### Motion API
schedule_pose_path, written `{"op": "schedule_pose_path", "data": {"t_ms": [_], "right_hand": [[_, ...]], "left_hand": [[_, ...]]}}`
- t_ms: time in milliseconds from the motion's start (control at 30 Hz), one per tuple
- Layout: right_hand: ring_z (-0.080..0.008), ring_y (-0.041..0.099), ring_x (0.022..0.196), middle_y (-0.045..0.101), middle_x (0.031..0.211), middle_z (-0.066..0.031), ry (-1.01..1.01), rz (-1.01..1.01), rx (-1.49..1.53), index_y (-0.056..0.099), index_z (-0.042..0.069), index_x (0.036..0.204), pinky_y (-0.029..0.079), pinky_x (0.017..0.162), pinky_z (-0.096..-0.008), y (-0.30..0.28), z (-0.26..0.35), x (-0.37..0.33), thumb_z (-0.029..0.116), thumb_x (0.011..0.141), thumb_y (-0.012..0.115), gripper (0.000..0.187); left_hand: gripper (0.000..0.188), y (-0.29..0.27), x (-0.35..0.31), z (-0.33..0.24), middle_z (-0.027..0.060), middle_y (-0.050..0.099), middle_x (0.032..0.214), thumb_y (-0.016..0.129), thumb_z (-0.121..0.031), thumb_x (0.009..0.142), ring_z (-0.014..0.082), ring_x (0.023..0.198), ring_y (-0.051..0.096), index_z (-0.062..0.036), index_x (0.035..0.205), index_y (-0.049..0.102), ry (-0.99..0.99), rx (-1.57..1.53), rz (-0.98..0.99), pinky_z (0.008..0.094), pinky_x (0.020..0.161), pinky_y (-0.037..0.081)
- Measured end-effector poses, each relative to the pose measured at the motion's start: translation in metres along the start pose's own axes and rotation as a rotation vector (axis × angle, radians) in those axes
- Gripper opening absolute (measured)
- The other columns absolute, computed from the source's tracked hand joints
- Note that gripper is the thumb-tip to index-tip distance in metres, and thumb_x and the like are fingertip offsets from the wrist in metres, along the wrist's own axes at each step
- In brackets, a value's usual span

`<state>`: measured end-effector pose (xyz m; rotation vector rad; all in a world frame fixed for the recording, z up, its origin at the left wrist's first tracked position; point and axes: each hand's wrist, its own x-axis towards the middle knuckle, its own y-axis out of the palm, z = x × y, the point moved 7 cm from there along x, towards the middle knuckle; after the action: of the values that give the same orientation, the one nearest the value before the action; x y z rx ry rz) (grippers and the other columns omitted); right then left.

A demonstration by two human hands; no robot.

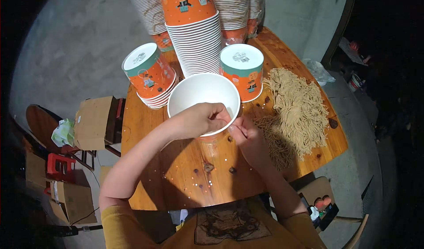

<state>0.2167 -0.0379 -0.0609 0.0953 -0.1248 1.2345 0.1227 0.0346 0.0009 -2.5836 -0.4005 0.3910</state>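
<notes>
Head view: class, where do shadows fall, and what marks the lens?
Head view: dark shadows fall on the wooden table and the lower left of the tan strands; head view: a curved black fisheye border cuts the upper left corner.

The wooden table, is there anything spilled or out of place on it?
Yes: small white specks lie scattered on the wooden table, mostly between the open paper bucket and the near edge. They look like stray litter, too small to identify.

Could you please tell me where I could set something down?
Bare wood dotted with white specks lies between the left forearm and right forearm, this side of the open bowl; a smaller patch lies between the left forearm and short tub stack. Tall stacks crowd the back; a tan stringy pile the right.
</notes>
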Motion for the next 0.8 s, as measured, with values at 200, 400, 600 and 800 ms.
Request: {"op": "schedule_pose_path", "data": {"t_ms": [200, 400, 600, 800], "right_hand": [[-0.0133, 0.055, 0.063, 0.058, 0.069, -0.0048, -0.033, 0.103, 0.046, 0.057, 0.001, 0.088, 0.044, 0.061, -0.0296, -0.003, 0.017, -0.003, 0.03, 0.091, 0.051, 0.03], [-0.0232, 0.058, 0.057, 0.055, 0.063, -0.0134, -0.028, 0.067, -0.48, 0.058, 0.002, 0.082, 0.044, 0.054, -0.0355, -0.005, 0.032, -0.01, 0.033, 0.087, 0.056, 0.032], [-0.0261, 0.059, 0.058, 0.058, 0.066, -0.0143, -0.042, 0.055, -0.516, 0.058, 0.002, 0.085, 0.045, 0.055, -0.0374, -0.001, 0.037, -0.014, 0.031, 0.088, 0.055, 0.03], [-0.0281, 0.062, 0.065, 0.061, 0.072, -0.0172, 0.019, 0.132, -0.427, 0.059, 0.001, 0.095, 0.047, 0.061, -0.037, 0.005, 0.041, -0.007, 0.032, 0.088, 0.054, 0.032]], "left_hand": [[0.009, 0.009, -0.013, -0.008, 0.0183, 0.058, 0.083, 0.053, -0.009, 0.081, 0.0379, 0.079, 0.058, -0.0009, 0.084, 0.052, 0.047, 0.323, -0.249, 0.0425, 0.07, 0.046], [0.012, 0.002, -0.03, -0.009, 0.0138, 0.052, 0.085, 0.053, -0.002, 0.077, 0.0303, 0.076, 0.056, -0.0019, 0.089, 0.053, 0.104, 0.526, -0.271, 0.0389, 0.068, 0.045], [0.01, -0.015, -0.043, -0.009, 0.015, 0.052, 0.087, 0.054, -0.004, 0.078, 0.0343, 0.082, 0.056, -0.0027, 0.088, 0.052, 0.125, 0.573, -0.388, 0.0437, 0.069, 0.045], [0.013, -0.025, -0.055, -0.017, 0.0177, 0.056, 0.086, 0.054, -0.013, 0.085, 0.0376, 0.078, 0.056, -0.0007, 0.085, 0.054, 0.041, 0.463, -0.674, 0.0449, 0.069, 0.045]]}}
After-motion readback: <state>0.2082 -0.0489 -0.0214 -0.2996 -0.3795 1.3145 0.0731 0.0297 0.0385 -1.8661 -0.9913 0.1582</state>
